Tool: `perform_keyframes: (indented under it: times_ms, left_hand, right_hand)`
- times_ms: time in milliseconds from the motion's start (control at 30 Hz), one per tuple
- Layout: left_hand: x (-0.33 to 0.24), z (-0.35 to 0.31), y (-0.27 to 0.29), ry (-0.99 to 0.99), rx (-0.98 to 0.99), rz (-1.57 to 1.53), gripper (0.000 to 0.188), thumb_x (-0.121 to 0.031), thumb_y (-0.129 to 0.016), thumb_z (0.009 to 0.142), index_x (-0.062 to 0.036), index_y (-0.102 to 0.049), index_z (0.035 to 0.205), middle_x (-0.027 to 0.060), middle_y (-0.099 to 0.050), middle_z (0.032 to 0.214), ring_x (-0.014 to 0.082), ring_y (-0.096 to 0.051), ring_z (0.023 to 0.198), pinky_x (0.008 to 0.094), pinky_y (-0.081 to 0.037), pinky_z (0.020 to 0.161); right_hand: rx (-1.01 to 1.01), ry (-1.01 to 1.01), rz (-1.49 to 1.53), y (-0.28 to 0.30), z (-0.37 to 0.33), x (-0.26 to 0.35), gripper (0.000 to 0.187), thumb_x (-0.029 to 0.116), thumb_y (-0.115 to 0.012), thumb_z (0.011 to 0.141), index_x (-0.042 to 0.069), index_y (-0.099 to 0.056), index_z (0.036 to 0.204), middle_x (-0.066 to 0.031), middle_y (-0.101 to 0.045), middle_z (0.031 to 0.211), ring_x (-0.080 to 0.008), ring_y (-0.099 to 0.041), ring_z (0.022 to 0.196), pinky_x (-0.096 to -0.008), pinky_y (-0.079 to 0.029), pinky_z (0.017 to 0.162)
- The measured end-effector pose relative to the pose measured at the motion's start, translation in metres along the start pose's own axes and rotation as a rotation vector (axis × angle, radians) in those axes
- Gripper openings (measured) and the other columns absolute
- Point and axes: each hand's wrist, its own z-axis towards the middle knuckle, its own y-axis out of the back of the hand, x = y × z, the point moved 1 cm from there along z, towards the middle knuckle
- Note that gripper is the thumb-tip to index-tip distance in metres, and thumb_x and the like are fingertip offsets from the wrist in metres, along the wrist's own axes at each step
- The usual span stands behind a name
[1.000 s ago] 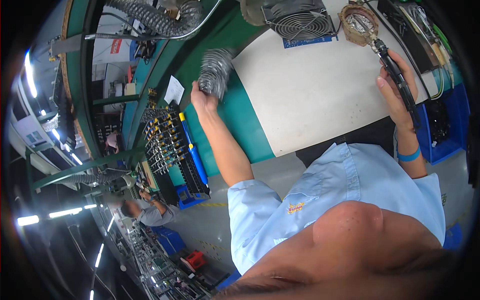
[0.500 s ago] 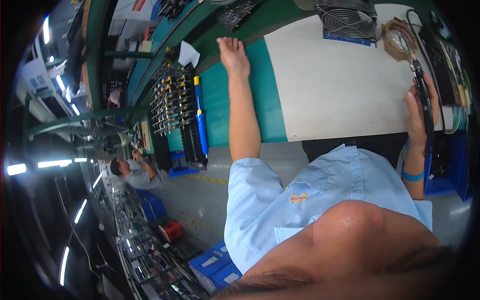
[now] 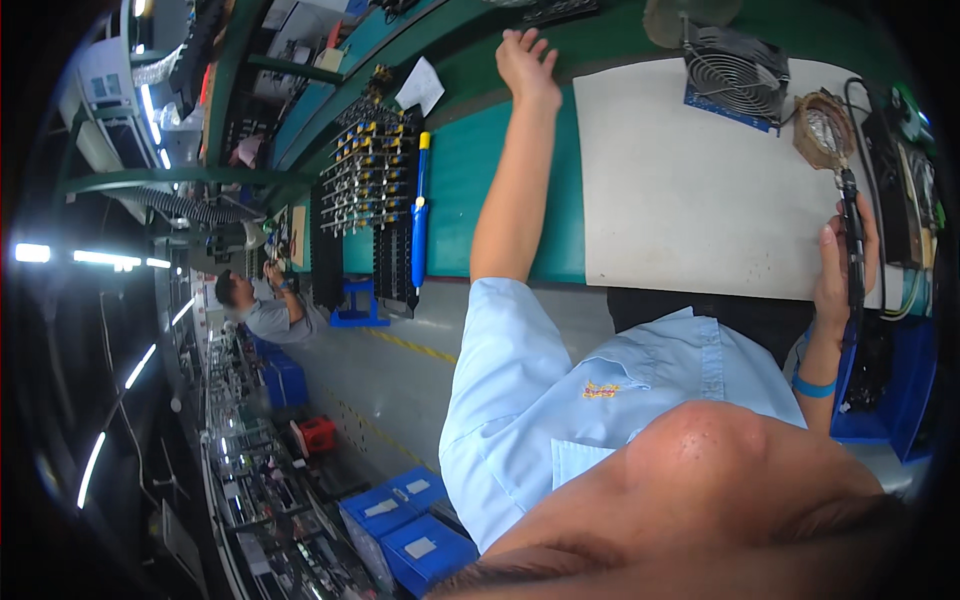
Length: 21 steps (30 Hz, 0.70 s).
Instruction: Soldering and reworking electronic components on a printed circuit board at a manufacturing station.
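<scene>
My left hand reaches to the far side of the bench with its fingers spread and nothing in them. Just beyond it, a dark circuit board shows partly at the top edge. On the right, my right hand is closed around the black handle of a soldering iron. The iron's metal end points away from me into a brown round dish with silvery stuff inside. A fan with a round wire guard stands left of that dish, a blue board along its near edge.
A pale sheet covers part of the green mat. Left of it lie a blue and yellow solder sucker and a black rack of several circuit boards. A paper slip lies behind. Another person works farther left.
My left hand has gone farther away and a little right, its fingers spreading wider. My right hand stays on the soldering iron. The whole view has shifted and turned slightly.
</scene>
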Motion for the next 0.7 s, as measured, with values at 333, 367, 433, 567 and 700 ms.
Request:
perform_keyframes:
  times_ms: [333, 367, 433, 567, 700]
  left_hand:
    - [-0.107, -0.242, -0.108, 0.265, 0.930, -0.959, 0.053, -0.049, -0.034, 0.101, -0.0044, -0.050, 0.123, 0.0151, -0.055, 0.118, 0.0226, -0.056, 0.102, 0.0374, -0.047, 0.084]
    - [-0.110, -0.249, -0.109, 0.267, 0.927, -0.981, 0.054, -0.050, -0.033, 0.101, -0.0044, -0.049, 0.124, 0.0154, -0.054, 0.119, 0.0229, -0.055, 0.103, 0.0380, -0.047, 0.085]
    - [-0.112, -0.259, -0.111, 0.273, 0.926, -1.014, 0.056, -0.052, -0.031, 0.100, -0.0044, -0.047, 0.126, 0.0161, -0.052, 0.122, 0.0236, -0.054, 0.105, 0.0393, -0.046, 0.087]
    - [-0.111, -0.276, -0.113, 0.266, 0.954, -1.043, 0.061, -0.055, -0.028, 0.100, -0.0044, -0.044, 0.129, 0.0174, -0.047, 0.128, 0.0249, -0.050, 0.111, 0.0418, -0.043, 0.090]
    - [-0.108, -0.290, -0.111, 0.276, 0.954, -1.051, 0.065, -0.058, -0.024, 0.099, -0.0044, -0.041, 0.133, 0.0187, -0.042, 0.133, 0.0262, -0.047, 0.116, 0.0443, -0.041, 0.094]
  right_hand:
    - [0.069, 0.034, -0.133, -0.021, -0.008, -0.001, 0.050, 0.000, -0.061, 0.089, 0.002, -0.049, 0.138, -0.0160, -0.060, 0.120, -0.0150, -0.059, 0.090, -0.0257, -0.050, 0.083]
    - [0.096, 0.030, -0.101, -0.029, -0.010, 0.000, 0.050, 0.000, -0.061, 0.089, 0.002, -0.049, 0.137, -0.0157, -0.060, 0.120, -0.0149, -0.059, 0.090, -0.0257, -0.050, 0.083]
    - [0.151, 0.019, -0.034, -0.048, -0.015, 0.003, 0.051, 0.000, -0.061, 0.088, 0.002, -0.050, 0.137, -0.0150, -0.060, 0.120, -0.0147, -0.058, 0.090, -0.0256, -0.049, 0.083]
    - [0.260, 0.013, 0.105, -0.093, -0.016, 0.011, 0.051, 0.000, -0.062, 0.087, 0.003, -0.050, 0.137, -0.0135, -0.060, 0.119, -0.0141, -0.058, 0.089, -0.0254, -0.049, 0.083]
    - [0.323, -0.004, 0.180, -0.124, -0.013, 0.017, 0.052, 0.000, -0.062, 0.086, 0.004, -0.051, 0.136, -0.0121, -0.060, 0.119, -0.0136, -0.057, 0.088, -0.0252, -0.048, 0.082]
